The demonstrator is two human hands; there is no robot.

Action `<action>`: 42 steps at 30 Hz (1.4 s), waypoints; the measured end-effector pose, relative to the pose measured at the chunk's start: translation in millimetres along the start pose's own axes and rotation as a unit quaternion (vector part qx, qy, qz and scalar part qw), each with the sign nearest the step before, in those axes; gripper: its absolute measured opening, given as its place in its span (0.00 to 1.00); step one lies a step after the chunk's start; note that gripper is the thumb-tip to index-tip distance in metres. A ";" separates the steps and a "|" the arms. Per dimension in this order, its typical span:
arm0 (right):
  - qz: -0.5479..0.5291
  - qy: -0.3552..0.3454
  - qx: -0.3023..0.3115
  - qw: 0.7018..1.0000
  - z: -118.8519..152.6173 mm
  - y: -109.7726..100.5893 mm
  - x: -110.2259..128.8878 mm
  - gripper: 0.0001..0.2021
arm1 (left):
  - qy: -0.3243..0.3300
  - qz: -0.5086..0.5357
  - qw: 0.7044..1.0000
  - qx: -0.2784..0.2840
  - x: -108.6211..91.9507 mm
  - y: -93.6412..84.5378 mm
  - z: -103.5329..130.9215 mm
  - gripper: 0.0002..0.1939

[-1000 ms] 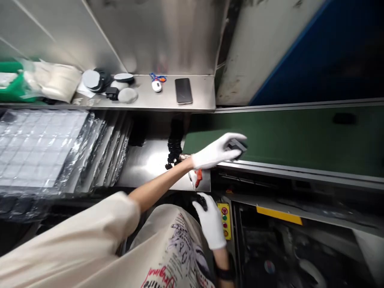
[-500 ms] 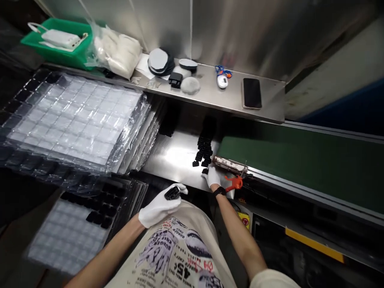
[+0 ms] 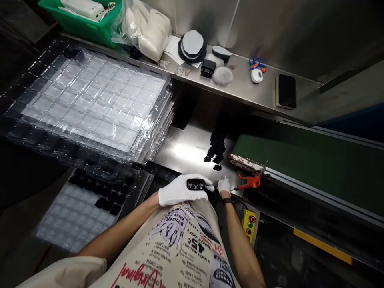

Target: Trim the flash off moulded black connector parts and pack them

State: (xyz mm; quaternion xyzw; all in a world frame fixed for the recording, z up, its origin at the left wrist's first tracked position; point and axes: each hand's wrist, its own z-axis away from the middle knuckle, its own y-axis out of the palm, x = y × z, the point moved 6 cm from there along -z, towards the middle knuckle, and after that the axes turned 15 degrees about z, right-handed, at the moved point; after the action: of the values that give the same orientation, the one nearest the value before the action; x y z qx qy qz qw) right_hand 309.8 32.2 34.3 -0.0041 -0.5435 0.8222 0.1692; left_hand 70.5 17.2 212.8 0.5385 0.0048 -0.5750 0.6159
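Note:
White gloves cover both hands. A small black plastic part (image 3: 195, 184) with openings in its face lies in my left hand (image 3: 183, 190), held near the shirt front. To its right, my right hand (image 3: 224, 186) is at the front edge of the steel table (image 3: 180, 150), beside the orange air gun (image 3: 250, 182); its fingers are too small to make out. Several black parts (image 3: 217, 144) stand in rows on the steel, and one single black part (image 3: 217, 167) sits just beyond my right hand.
Stacked clear trays (image 3: 90, 104) fill the left, with a lower tray (image 3: 75, 212) partly filled with black pieces. A green conveyor (image 3: 300, 160) runs right. The back shelf (image 3: 240, 90) holds a phone (image 3: 285, 91), pads and a green bin (image 3: 90, 30). A yellow button box (image 3: 249, 225) hangs below.
The camera view has shifted. My right hand has drawn back from the rows toward the table's front edge, leaving a black part there. The part in my left hand now shows its face.

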 end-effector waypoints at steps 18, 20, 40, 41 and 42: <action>0.260 -0.449 -0.229 0.823 162.1 -228.1 149.8 0.31 | -0.002 -0.303 0.951 0.056 -23.7 -2.6 21.7 0.32; 0.255 -0.454 -0.241 0.819 163.9 -229.2 150.8 0.32 | 0.012 -0.309 0.949 0.066 -23.7 -3.4 22.7 0.31; 0.292 -0.379 -0.192 0.857 152.5 -205.1 150.2 0.32 | 0.065 -0.356 0.932 -0.021 -14.4 -9.3 21.3 0.19; 0.294 -0.376 -0.181 0.860 151.3 -203.8 149.0 0.32 | 0.073 -0.355 0.932 -0.024 -14.2 -8.0 21.7 0.19; 0.295 -0.376 -0.172 0.861 150.7 -203.4 147.9 0.31 | 0.076 -0.354 0.932 -0.022 -13.9 -6.9 22.1 0.19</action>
State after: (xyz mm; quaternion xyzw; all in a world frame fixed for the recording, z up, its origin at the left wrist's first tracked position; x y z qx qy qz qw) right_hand 197.3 11.1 304.2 0.1166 -0.6718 0.6662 -0.3021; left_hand 47.4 13.8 226.2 0.5302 0.2552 -0.7127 0.3818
